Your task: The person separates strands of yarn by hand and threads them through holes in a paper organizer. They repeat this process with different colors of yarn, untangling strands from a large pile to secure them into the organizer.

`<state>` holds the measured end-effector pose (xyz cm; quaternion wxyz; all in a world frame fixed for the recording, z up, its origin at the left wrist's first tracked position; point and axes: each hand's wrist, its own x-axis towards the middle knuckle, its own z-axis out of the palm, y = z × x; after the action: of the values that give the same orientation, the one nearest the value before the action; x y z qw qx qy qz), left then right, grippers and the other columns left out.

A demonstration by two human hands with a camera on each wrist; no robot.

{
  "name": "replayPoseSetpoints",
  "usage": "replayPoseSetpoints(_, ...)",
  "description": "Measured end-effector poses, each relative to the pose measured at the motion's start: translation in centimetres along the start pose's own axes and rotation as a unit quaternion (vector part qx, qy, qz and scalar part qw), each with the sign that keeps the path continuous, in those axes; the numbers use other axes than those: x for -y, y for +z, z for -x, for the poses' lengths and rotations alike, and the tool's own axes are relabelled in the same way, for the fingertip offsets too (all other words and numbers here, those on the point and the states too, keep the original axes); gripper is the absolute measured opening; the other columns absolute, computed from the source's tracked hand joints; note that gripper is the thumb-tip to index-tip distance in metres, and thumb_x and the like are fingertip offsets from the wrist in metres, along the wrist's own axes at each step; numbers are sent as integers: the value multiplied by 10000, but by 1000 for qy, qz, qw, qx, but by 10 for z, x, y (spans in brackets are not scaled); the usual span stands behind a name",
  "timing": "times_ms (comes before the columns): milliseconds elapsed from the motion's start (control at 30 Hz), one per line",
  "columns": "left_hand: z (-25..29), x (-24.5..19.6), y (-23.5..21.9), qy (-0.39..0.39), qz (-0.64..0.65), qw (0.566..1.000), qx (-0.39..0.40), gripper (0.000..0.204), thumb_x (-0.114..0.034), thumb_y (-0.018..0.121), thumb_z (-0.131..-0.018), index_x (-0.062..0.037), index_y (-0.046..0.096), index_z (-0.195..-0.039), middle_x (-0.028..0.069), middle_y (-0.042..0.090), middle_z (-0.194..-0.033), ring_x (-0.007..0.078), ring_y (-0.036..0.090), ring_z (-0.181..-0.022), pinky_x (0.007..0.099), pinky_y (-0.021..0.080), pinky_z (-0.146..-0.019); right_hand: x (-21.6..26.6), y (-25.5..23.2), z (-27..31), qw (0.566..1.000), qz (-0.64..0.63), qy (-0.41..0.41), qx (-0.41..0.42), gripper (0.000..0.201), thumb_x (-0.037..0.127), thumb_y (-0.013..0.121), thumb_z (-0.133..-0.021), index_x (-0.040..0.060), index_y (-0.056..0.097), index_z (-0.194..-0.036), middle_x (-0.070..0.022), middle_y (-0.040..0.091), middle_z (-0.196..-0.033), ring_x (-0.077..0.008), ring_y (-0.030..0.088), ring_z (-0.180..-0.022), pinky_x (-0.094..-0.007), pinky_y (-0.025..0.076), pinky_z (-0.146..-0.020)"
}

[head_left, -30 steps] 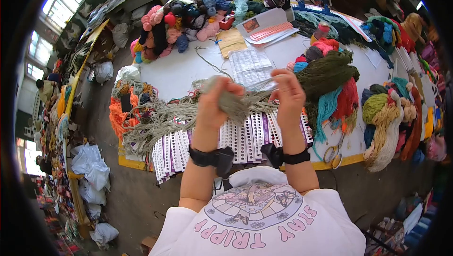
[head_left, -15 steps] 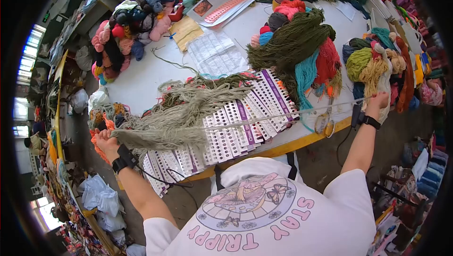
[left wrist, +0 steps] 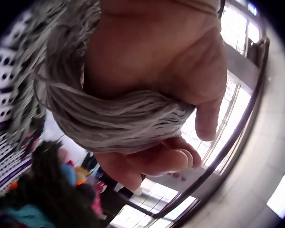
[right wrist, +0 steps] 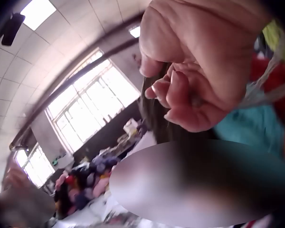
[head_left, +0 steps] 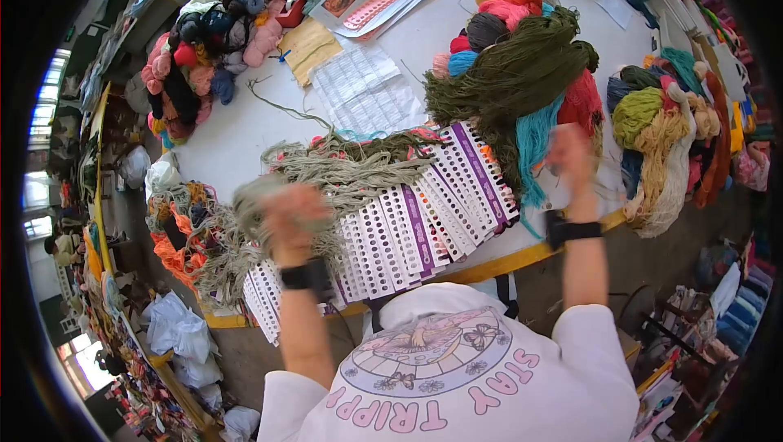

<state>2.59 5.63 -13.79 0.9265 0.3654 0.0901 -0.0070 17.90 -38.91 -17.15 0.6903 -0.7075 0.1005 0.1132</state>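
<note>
The left grip [head_left: 295,212] is curled round a looped grey hank [left wrist: 118,121], above the left part of the loose grey yarn [head_left: 351,171] on the counter [head_left: 245,128]. The right grip [head_left: 573,161] is closed, fingers bent to the palm, on pale strands [right wrist: 263,85], near the turquoise yarn [head_left: 534,152]. Hole-punched cards [head_left: 408,234] fan out between both grips, beside the dark green yarn [head_left: 522,67].

Left hand [head_left: 295,214] and right hand [head_left: 572,156] are both curled.
</note>
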Motion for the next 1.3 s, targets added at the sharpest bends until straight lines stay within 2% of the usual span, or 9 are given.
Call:
replayPoseSetpoints(33, -27, 44, -3, -160, 162, 972, 48, 270, -356, 539, -821, -88, 517, -824, -27, 441, -668, 93, 414, -583, 249, 400, -566, -13, 49, 11, 988, 32, -100, 115, 161, 139, 443, -787, 61, 525, -901, -4, 443, -697, -89, 450, -547, -211, 411, -440)
replayPoseSetpoints(167, -96, 164, 56, -196, -116, 970, -87, 282, -182, 551, -827, 1, 528, -1040, -56, 449, -632, 40, 389, -502, 192, 350, -465, -81, 127, -2, 925, -225, 151, 265, 437, 498, 382, -857, 91, 496, -965, 73, 299, -530, -11, 236, -394, -172, 306, -377)
replayPoseSetpoints(467, -127, 208, 49, -215, -284, 901, -247, 103, -123, 602, -729, -36, 599, -782, -7, 525, -568, 65, 392, -415, 222, 309, -370, -114, 133, -27, 905, -248, 193, 285, 218, 239, 498, -855, 53, 529, -966, 1, 552, -664, -23, 398, -427, -185, 331, -384)
replayPoseSetpoints(567, -125, 216, 49, -120, -347, 884, -291, 119, -115, 581, -734, -5, 590, -779, 33, 546, -564, 96, 441, -398, 246, 340, -361, -132, 149, -34, 980, 40, -9, 197, 178, 166, 535, -819, 15, 556, -911, -45, 614, -738, -94, 536, -511, -227, 412, -464)
replayPoseSetpoints(667, -123, 246, 18, -14, -528, 801, -281, 161, -116, 568, -752, 35, 574, -808, 72, 554, -565, 138, 510, -416, 266, 383, -381, -120, 145, -44, 943, 280, -35, 178, 173, 160, 534, -825, 29, 568, -934, -25, 606, -732, -45, 459, -458, -202, 381, -427)
replayPoseSetpoints(800, -136, 221, 46, -150, -492, 816, -262, 193, -137, 592, -752, 50, 582, -799, 101, 567, -582, 165, 536, -417, 289, 405, -393, -122, 146, -48, 983, 124, 28, 135, 180, 174, 534, -828, 16, 579, -902, -12, 597, -681, -31, 447, -458, -197, 368, -425)
replayPoseSetpoints(900, -144, 238, 26, -38, -632, 738, -233, 208, -153, 614, -741, 52, 580, -755, 88, 571, -594, 159, 541, -447, 288, 411, -394, -122, 147, -47, 988, 85, 42, 123, 168, 178, 538, -826, 20, 581, -862, -6, 582, -644, -31, 440, -452, -191, 353, -419)
replayPoseSetpoints(1200, -136, 211, 41, -199, -248, 914, -250, 96, -93, 542, -788, 0, 527, -806, 30, 499, -582, 100, 426, -426, 254, 402, -411, -110, 153, -37, 966, 237, -97, 37, 128, 138, 598, -750, 16, 584, -787, -31, 547, -604, -86, 504, -537, -253, 395, -489)
replayPoseSetpoints(1300, -138, 212, 34, -226, -222, 923, -217, 49, -53, 500, -809, -9, 520, -800, 33, 486, -598, 106, 399, -418, 263, 405, -414, -110, 154, -37, 966, 221, -129, 42, 133, 117, 614, -720, 4, 588, -785, -46, 554, -649, -116, 521, -589, -262, 406, -527)
